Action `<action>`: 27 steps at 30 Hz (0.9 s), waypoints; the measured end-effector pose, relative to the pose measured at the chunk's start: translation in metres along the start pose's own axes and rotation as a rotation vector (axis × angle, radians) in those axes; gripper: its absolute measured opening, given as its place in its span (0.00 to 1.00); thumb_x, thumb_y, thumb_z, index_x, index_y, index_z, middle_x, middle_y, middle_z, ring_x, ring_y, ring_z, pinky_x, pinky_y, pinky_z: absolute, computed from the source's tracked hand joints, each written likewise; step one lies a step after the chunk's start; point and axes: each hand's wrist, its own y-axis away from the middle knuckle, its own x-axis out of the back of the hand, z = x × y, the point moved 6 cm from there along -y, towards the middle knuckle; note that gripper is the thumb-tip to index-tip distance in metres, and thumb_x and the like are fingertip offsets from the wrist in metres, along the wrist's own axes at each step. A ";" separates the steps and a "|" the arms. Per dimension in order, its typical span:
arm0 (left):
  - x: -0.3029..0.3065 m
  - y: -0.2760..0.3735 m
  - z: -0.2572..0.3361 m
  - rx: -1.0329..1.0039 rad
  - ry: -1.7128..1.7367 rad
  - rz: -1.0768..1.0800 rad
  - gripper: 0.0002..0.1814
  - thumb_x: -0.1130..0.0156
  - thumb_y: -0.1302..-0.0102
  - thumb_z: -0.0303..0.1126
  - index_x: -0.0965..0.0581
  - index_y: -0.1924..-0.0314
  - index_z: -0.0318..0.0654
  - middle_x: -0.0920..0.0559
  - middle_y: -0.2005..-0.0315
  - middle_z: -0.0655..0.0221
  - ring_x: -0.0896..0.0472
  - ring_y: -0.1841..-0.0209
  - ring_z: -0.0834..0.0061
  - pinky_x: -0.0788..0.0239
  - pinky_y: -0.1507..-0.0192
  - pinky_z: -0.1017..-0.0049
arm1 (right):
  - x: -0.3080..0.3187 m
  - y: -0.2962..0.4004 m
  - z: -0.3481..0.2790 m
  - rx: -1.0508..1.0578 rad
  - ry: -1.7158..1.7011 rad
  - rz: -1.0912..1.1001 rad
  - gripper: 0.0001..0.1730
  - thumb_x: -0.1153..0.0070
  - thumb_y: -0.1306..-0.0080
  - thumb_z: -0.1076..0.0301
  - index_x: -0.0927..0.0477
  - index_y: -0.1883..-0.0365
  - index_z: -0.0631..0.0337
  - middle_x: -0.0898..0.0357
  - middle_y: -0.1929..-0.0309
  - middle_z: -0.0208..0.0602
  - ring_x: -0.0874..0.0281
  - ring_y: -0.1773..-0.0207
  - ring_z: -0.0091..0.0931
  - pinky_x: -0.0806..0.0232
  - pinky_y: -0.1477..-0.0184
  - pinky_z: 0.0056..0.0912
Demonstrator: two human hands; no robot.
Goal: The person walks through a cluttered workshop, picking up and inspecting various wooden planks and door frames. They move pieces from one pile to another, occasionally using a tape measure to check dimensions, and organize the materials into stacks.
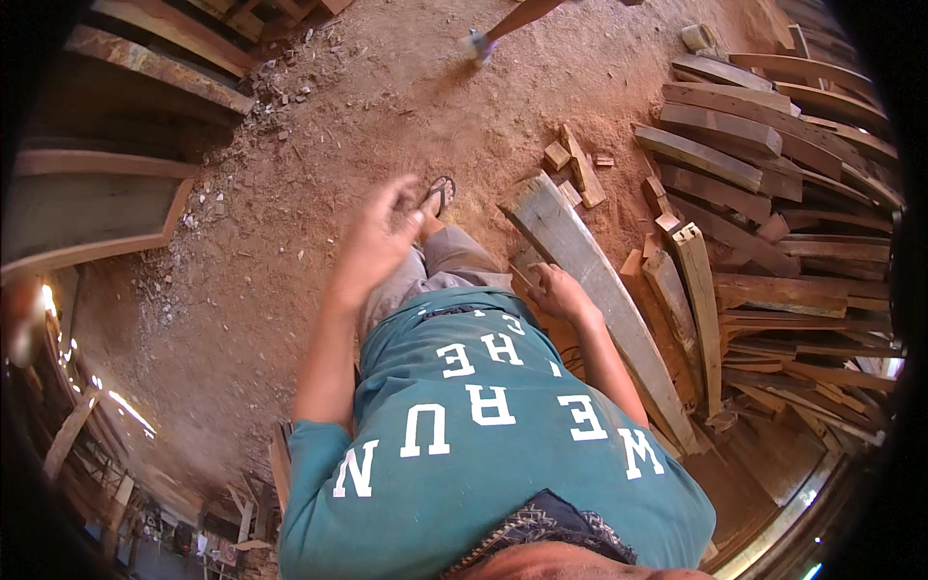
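Note:
My left hand (380, 232), blurred, is raised over my left side with its fingers apart and nothing visible in it. My right hand (558, 290) is at my waist, fingers partly curled, beside a large weathered wooden beam (587, 254). A thin brown strip lies at its fingertips; whether the hand grips it cannot be told. The beam slants past my right forearm. I wear a green T-shirt (464, 413) with white lettering. One of my feet, in a dark flip-flop (440, 194), shows on the dirt floor (290, 181).
Stacked timber (783, 290) fills the right side. Small wood offcuts (583, 170) lie beyond the beam, near an upright wooden post (696, 290). Wooden frames (101, 246) stand at the left. Another person's leg (518, 22) is at the top. Rubble (286, 94) lies on the ground.

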 end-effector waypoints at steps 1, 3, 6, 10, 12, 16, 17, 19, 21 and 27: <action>-0.015 -0.012 -0.013 -0.017 -0.132 -0.066 0.27 0.38 0.33 0.30 0.29 0.34 0.39 0.20 0.47 0.60 0.22 0.43 0.61 0.32 0.36 0.62 | 0.006 -0.005 -0.002 -0.002 0.012 -0.021 0.23 0.43 0.35 0.58 0.24 0.44 0.61 0.21 0.50 0.53 0.24 0.43 0.48 0.31 0.41 0.47; -0.041 -0.029 -0.038 -0.047 -0.388 -0.204 0.28 0.36 0.34 0.33 0.30 0.34 0.39 0.22 0.43 0.56 0.24 0.40 0.55 0.35 0.34 0.58 | 0.027 -0.020 -0.011 0.028 -0.091 0.009 0.22 0.42 0.35 0.60 0.24 0.45 0.61 0.22 0.51 0.53 0.23 0.45 0.47 0.31 0.43 0.46; -0.061 -0.046 -0.070 -0.053 -0.602 -0.351 0.34 0.34 0.37 0.37 0.33 0.31 0.42 0.21 0.46 0.50 0.26 0.40 0.49 0.36 0.36 0.56 | 0.068 -0.040 -0.025 0.077 -0.132 0.180 0.22 0.39 0.37 0.64 0.23 0.46 0.63 0.23 0.52 0.52 0.23 0.47 0.47 0.30 0.45 0.45; -0.051 -0.083 -0.090 -0.037 -0.569 -0.327 0.30 0.34 0.37 0.36 0.30 0.35 0.39 0.21 0.47 0.50 0.24 0.41 0.49 0.34 0.38 0.56 | 0.115 -0.069 -0.046 0.130 0.061 0.398 0.29 0.36 0.41 0.67 0.26 0.41 0.61 0.27 0.44 0.52 0.30 0.39 0.48 0.35 0.40 0.48; -0.035 -0.110 -0.096 -0.024 -0.531 -0.294 0.29 0.34 0.37 0.35 0.29 0.37 0.38 0.20 0.47 0.49 0.23 0.42 0.49 0.33 0.38 0.55 | 0.124 -0.087 -0.053 0.108 0.160 0.386 0.33 0.36 0.41 0.65 0.29 0.37 0.58 0.32 0.36 0.50 0.38 0.32 0.48 0.41 0.33 0.52; -0.001 -0.171 -0.118 0.068 -0.584 -0.392 0.29 0.36 0.35 0.34 0.30 0.35 0.36 0.24 0.42 0.45 0.27 0.37 0.46 0.36 0.36 0.56 | 0.122 -0.120 -0.069 0.139 0.271 0.304 0.31 0.40 0.38 0.61 0.28 0.36 0.57 0.34 0.31 0.45 0.47 0.23 0.43 0.51 0.25 0.56; 0.008 -0.185 -0.122 0.056 -0.595 -0.392 0.29 0.36 0.35 0.34 0.30 0.35 0.36 0.24 0.41 0.45 0.27 0.37 0.46 0.35 0.36 0.56 | 0.115 -0.126 -0.070 0.071 0.339 0.222 0.30 0.42 0.36 0.60 0.28 0.36 0.58 0.35 0.31 0.44 0.48 0.22 0.42 0.53 0.25 0.59; 0.031 -0.208 -0.128 0.023 -0.632 -0.352 0.29 0.36 0.35 0.34 0.30 0.35 0.36 0.24 0.42 0.45 0.26 0.39 0.46 0.34 0.36 0.56 | 0.102 -0.132 -0.079 0.003 0.501 0.115 0.29 0.45 0.34 0.58 0.28 0.35 0.59 0.36 0.29 0.43 0.51 0.21 0.41 0.58 0.23 0.63; 0.055 -0.228 -0.130 -0.033 -0.703 -0.267 0.29 0.36 0.36 0.34 0.30 0.36 0.35 0.22 0.46 0.46 0.24 0.42 0.47 0.32 0.38 0.56 | 0.085 -0.129 -0.100 0.063 0.579 0.030 0.24 0.51 0.31 0.58 0.24 0.41 0.61 0.29 0.34 0.42 0.49 0.21 0.40 0.63 0.23 0.68; 0.061 -0.270 -0.142 -0.006 -0.624 -0.333 0.29 0.36 0.36 0.33 0.29 0.36 0.34 0.22 0.45 0.44 0.24 0.41 0.46 0.32 0.38 0.57 | 0.020 -0.109 -0.130 -0.017 0.071 -0.301 0.23 0.43 0.34 0.54 0.19 0.50 0.63 0.16 0.53 0.46 0.28 0.34 0.43 0.44 0.29 0.57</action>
